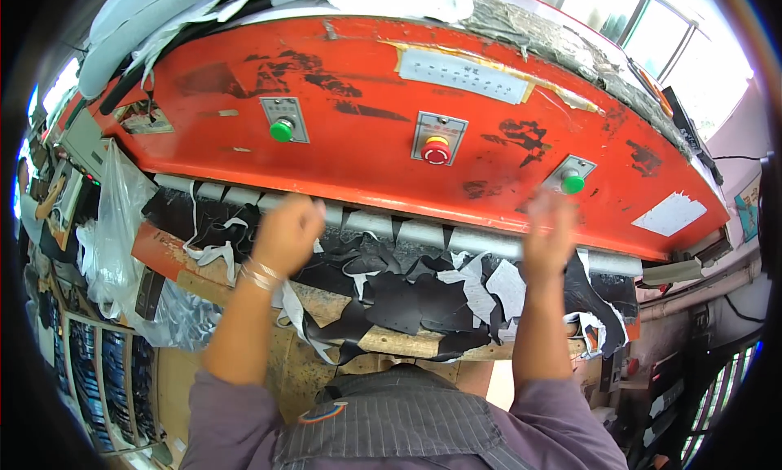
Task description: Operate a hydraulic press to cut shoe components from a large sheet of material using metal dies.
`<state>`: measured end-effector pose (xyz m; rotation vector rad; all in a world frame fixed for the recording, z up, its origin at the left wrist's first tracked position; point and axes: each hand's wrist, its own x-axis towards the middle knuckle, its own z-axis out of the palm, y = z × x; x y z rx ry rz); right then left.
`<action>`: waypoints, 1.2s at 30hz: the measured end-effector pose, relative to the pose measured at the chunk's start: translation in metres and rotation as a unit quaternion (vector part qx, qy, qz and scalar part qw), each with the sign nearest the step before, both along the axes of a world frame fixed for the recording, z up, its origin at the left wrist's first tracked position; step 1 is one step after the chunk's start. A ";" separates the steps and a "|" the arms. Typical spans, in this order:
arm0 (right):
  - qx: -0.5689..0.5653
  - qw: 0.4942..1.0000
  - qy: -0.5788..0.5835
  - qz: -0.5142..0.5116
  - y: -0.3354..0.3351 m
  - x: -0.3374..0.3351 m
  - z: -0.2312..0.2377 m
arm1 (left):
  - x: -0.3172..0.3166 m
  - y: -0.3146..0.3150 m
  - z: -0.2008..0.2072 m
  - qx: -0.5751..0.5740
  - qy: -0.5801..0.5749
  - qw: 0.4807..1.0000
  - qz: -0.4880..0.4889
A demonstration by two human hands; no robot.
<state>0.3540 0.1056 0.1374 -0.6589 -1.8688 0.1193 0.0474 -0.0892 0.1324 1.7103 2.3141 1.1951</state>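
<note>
My left hand (288,232) is raised over the left part of the work surface, its fingers curled into a loose fist with nothing visible in them. Smeared by motion, my right hand (549,232) is just below the right green push button (573,182); I cannot tell whether it touches anything. The left green button (281,130) sits above my left hand, and a red stop button (436,151) is between the two. Below the hands, cut black sheet pieces (419,299) with white undersides and ragged scraps (481,295) lie heaped along the bench.
A red machine panel (358,160) spans the far side, with a pale roller-like bar (419,232) beneath it. Stacked sheets (155,30) lie on top at the left. A clear plastic bag (114,234) hangs at the left, near a rack (106,372) of dark pieces.
</note>
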 end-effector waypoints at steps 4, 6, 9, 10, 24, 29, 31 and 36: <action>-0.194 0.875 -0.395 0.205 -0.141 -0.021 -0.055 | 0.039 -0.076 -0.073 -0.196 -0.051 0.974 -0.101; -0.155 0.861 -0.444 0.193 -0.180 -0.025 -0.086 | 0.053 -0.095 -0.104 -0.126 0.029 0.984 -0.123; -0.144 0.858 -0.484 0.097 -0.204 -0.040 -0.107 | 0.066 -0.102 -0.107 -0.108 0.064 0.988 -0.094; -0.150 0.870 -0.459 0.094 -0.203 -0.043 -0.108 | 0.065 -0.102 -0.108 -0.091 0.085 0.989 -0.083; -0.359 0.820 -0.428 0.123 -0.079 -0.112 -0.048 | -0.011 -0.049 -0.077 -0.301 -0.229 0.890 -0.254; -0.218 0.871 -0.427 -0.111 0.018 -0.201 -0.098 | -0.031 0.061 -0.098 -0.185 -0.370 0.878 -0.242; -0.169 0.852 -0.475 -0.140 0.034 -0.219 -0.107 | -0.037 0.104 -0.117 -0.161 -0.479 0.838 -0.206; -0.405 0.893 -0.192 0.037 0.034 -0.173 -0.087 | -0.027 0.167 -0.134 -0.144 -0.561 0.786 -0.217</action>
